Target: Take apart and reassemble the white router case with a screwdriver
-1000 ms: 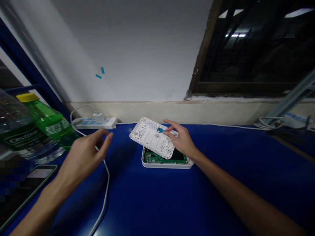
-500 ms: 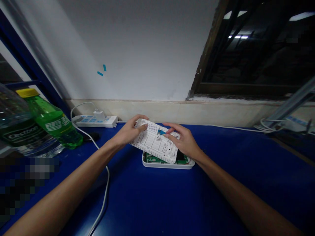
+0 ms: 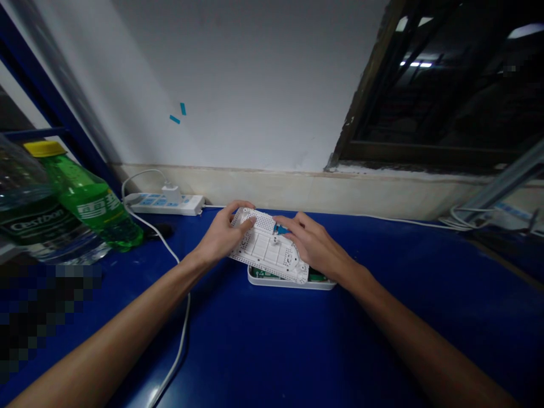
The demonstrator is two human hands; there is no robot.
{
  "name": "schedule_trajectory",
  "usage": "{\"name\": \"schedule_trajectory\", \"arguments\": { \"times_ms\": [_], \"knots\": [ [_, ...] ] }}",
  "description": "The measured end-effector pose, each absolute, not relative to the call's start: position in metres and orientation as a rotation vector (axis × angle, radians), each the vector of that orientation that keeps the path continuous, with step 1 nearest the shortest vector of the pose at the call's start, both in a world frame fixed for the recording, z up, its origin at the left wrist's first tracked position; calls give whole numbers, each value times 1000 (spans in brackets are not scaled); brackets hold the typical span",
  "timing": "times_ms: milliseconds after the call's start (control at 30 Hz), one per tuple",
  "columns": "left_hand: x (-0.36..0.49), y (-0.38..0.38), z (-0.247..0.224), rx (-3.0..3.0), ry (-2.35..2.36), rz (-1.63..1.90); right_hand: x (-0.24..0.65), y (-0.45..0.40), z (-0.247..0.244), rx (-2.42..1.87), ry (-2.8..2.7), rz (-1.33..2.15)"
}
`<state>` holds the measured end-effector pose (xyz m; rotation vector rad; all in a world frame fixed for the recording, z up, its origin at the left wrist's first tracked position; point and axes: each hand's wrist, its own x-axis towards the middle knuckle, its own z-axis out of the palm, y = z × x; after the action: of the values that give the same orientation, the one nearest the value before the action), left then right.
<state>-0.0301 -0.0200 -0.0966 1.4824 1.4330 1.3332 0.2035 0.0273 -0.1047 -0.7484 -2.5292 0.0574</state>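
A white perforated plastic cover (image 3: 267, 249) is tilted above a white tray-like housing (image 3: 293, 284) that has a green circuit board (image 3: 263, 273) inside. My left hand (image 3: 227, 229) grips the cover's upper left part, thumb on top. My right hand (image 3: 312, 241) lies over the cover's right side, its fingers at a small blue piece (image 3: 281, 229) near the upper edge. The fingers partly hide the blue piece, and the cover hides most of the board.
At the back left, a white power strip (image 3: 191, 204) holds a plug with a white cable (image 3: 186, 317) running forward. A green bottle (image 3: 91, 198) and a larger clear bottle (image 3: 34, 221) stand left. A metal post (image 3: 505, 181) rises at right.
My right hand has shifted slightly left, its fingers now further over the blue piece. The cover sits slightly further right over the housing. The camera view has shifted a little.
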Motion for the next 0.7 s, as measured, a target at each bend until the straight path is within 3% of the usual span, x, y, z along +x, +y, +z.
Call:
{"name": "schedule_trajectory", "arguments": {
  "times_ms": [300,700],
  "knots": [
    [-21,-22,-87,1373,1438,1384,209,32,-104,-781,-2580,338],
    [-24,-18,-87,1308,1499,1381,212,39,-107,-677,-2482,412]
  ]
}}
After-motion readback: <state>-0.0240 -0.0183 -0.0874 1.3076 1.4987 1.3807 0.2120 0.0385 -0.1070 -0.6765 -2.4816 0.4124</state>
